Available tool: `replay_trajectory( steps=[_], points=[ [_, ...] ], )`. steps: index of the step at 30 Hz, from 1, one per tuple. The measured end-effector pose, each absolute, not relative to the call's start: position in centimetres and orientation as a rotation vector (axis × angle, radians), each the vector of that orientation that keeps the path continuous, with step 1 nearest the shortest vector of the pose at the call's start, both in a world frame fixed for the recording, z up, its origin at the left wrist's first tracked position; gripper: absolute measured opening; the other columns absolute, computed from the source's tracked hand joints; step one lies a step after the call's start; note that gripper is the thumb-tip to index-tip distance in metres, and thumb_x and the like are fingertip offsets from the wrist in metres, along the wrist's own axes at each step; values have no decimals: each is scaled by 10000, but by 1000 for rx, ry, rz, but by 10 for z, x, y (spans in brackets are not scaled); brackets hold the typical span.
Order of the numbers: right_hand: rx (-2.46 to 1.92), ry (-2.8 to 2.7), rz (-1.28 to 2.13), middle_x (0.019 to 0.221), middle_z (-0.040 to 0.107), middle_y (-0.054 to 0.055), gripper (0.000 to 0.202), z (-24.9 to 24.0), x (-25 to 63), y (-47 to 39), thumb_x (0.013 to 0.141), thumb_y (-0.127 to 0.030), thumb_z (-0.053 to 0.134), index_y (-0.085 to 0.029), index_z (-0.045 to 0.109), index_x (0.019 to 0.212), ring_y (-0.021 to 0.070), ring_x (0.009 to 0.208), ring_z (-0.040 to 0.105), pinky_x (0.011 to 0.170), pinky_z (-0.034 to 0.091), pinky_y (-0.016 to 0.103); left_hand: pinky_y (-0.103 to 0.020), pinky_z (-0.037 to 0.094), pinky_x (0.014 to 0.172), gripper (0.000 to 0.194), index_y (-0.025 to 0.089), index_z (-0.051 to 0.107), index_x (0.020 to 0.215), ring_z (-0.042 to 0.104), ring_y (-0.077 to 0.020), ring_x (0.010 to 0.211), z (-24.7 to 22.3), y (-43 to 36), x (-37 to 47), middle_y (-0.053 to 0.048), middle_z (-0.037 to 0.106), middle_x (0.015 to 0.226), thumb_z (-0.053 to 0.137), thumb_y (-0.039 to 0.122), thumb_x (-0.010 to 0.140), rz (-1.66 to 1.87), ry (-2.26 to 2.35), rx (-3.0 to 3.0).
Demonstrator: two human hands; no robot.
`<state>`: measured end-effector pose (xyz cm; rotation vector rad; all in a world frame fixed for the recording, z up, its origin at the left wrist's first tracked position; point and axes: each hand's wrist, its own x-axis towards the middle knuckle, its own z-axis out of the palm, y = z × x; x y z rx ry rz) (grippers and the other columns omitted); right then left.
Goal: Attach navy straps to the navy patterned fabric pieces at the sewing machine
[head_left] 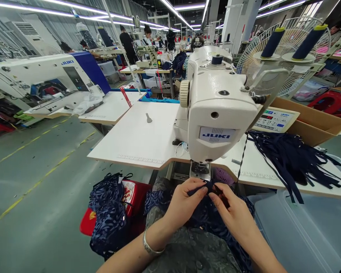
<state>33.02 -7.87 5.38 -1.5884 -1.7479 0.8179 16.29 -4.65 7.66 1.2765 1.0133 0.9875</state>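
My left hand [183,203] and my right hand [233,212] meet just below the needle end of a white Juki sewing machine [216,106]. Both pinch a dark navy patterned garment [204,216] that lies over my lap. Between the fingertips a narrow navy strap [200,187] is held against the fabric. A silver bangle circles my left wrist. The presser foot [200,170] stands directly above my fingers.
A heap of navy straps [292,159] lies on the white table [142,136] at the right, beside a control panel [274,119] and a cardboard box [312,119]. More navy garments [110,212] cover a red stool at the left. A fan [284,57] and other workers stand behind.
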Motion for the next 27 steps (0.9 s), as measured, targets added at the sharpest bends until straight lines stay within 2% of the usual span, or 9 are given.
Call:
replay_trajectory(
  steps=[7,13,18,21,23,27],
  points=[
    [-1613,-1771,852,778,625,-19,216,61,331,-80,981,-439,426,-305,502,1131,176,635,579,545,416,256,-287,472,840,138,220,774,852,610,-203,926,77,-47,163,-50,660,949,643,259,866,982,1035,1326],
    [-1584,-1724,869,765,617,-26,197,63,329,-79,975,-407,455,-293,524,1121,168,640,577,531,393,242,-291,476,845,148,241,774,922,610,-205,945,70,-48,161,-46,649,977,634,265,881,989,1025,1354],
    [-1518,-1662,823,728,575,-42,192,56,326,-78,975,-431,462,-280,546,1058,147,620,553,538,424,223,-277,454,851,142,221,775,890,596,-189,927,70,-49,162,-38,641,943,643,273,876,1001,1009,1328],
    [-1473,-1618,769,707,544,-51,206,54,327,-78,993,-445,415,-266,515,996,127,576,521,516,443,205,-259,451,791,141,191,765,823,581,-168,854,72,-49,164,-33,639,882,657,274,861,981,1004,1292],
    [-1447,-1598,715,731,533,-49,194,55,329,-77,1011,-424,375,-260,481,1019,116,554,508,495,451,196,-248,448,738,148,177,755,787,565,-153,799,72,-49,165,-27,628,846,667,278,849,971,1005,1273],
    [-1396,-1656,536,704,486,-62,201,60,334,-75,972,-394,501,-251,490,1114,110,507,490,458,440,193,-249,452,726,158,171,756,809,565,-155,806,70,-50,166,-34,629,867,665,295,848,981,1021,1265]
  ],
)
